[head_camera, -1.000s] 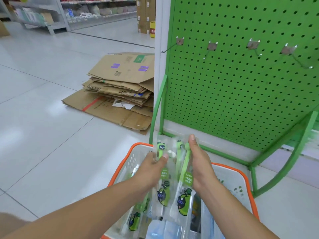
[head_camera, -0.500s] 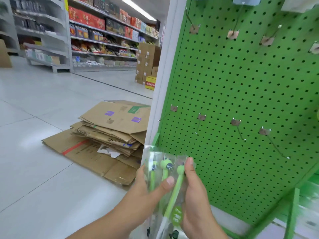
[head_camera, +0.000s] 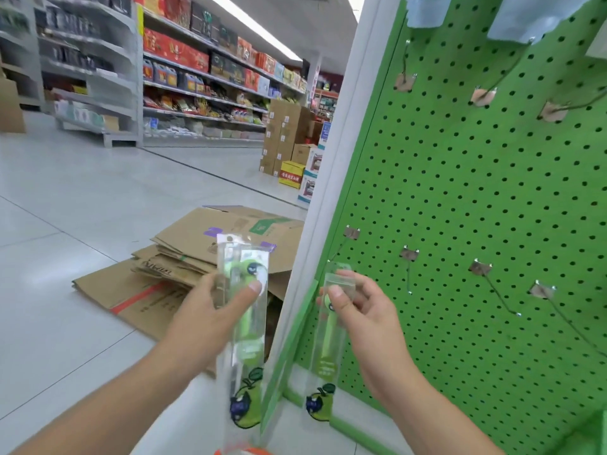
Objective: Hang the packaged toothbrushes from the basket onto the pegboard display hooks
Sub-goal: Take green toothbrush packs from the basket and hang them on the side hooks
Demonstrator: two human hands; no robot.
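Note:
My left hand (head_camera: pixel 213 310) grips a small stack of clear toothbrush packs (head_camera: pixel 244 343) with green brushes and a green apple cartoon at the bottom. My right hand (head_camera: pixel 358 303) pinches the top of a single toothbrush pack (head_camera: pixel 325 359) between thumb and fingers, held apart from the stack. Both are in front of the green pegboard (head_camera: pixel 476 198), level with its lower row of bare metal hooks (head_camera: pixel 492 284). The nearest lower hook (head_camera: pixel 409 270) is just right of my right hand. Only an orange sliver of the basket rim (head_camera: pixel 243 451) shows at the bottom edge.
A pile of flattened cardboard boxes (head_camera: pixel 184 257) lies on the white tiled floor left of the display. The pegboard's white frame post (head_camera: pixel 328 178) stands between the hands. An upper hook row (head_camera: pixel 483 93) carries pale packets (head_camera: pixel 522 14) above. Stocked shelves (head_camera: pixel 203 80) line the aisle behind.
The packs came up out of the basket. My right hand has drawn one pack away from the stack, which stays in my left hand. The camera tilted upward.

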